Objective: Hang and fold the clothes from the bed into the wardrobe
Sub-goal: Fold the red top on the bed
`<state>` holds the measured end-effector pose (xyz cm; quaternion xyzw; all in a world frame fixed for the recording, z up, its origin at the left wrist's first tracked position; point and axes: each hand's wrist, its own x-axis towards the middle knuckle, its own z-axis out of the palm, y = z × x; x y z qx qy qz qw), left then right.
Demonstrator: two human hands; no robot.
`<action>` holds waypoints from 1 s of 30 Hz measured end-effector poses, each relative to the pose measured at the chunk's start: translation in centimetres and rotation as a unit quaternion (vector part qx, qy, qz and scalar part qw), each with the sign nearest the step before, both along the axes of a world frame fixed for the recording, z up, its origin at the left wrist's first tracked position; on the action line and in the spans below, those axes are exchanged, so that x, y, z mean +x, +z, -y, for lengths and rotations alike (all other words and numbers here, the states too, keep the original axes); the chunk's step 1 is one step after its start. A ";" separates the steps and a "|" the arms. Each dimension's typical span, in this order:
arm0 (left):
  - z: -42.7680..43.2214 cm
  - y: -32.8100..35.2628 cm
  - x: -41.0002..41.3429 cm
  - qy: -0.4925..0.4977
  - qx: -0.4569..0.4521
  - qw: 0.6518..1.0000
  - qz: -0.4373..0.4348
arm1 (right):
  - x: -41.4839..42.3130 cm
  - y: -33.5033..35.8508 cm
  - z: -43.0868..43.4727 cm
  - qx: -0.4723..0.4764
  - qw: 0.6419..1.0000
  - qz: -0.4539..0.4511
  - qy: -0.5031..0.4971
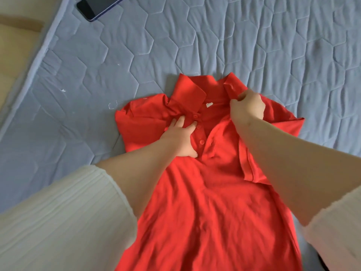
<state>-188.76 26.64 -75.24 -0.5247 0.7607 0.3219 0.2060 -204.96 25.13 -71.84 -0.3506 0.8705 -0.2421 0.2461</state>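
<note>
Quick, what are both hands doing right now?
Left hand: open, pressing flat on the red shirt.
Right hand: pinching the red shirt at its collar.

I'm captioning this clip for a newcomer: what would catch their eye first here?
A bright red polo shirt lies face up in the middle of the pale blue quilted bed cover. The left hand presses flat on its chest, while the right hand pinches the cloth beside the collar. A dark phone lies at the top left.

Single head-worn wide view, steeply down, close over the bed (254, 45), edges seemingly soft.
</note>
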 end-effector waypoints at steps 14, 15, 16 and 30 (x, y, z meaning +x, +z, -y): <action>0.4 -0.6 0.0 -0.011 0.006 0.998 0.056 | 4.8 -1.1 -7.7 -0.107 0.976 0.018 0.187; 0.2 -0.4 0.2 -0.003 0.010 0.999 0.048 | 4.9 -0.8 -9.3 -0.111 0.978 0.010 0.176; -0.3 -0.2 0.4 0.009 0.007 0.999 0.034 | 4.8 -0.6 -10.9 -0.109 0.981 -0.001 0.162; -8.3 5.7 -11.5 -0.064 -0.123 0.975 -0.173 | -4.9 0.8 -25.4 0.253 0.962 0.087 -0.062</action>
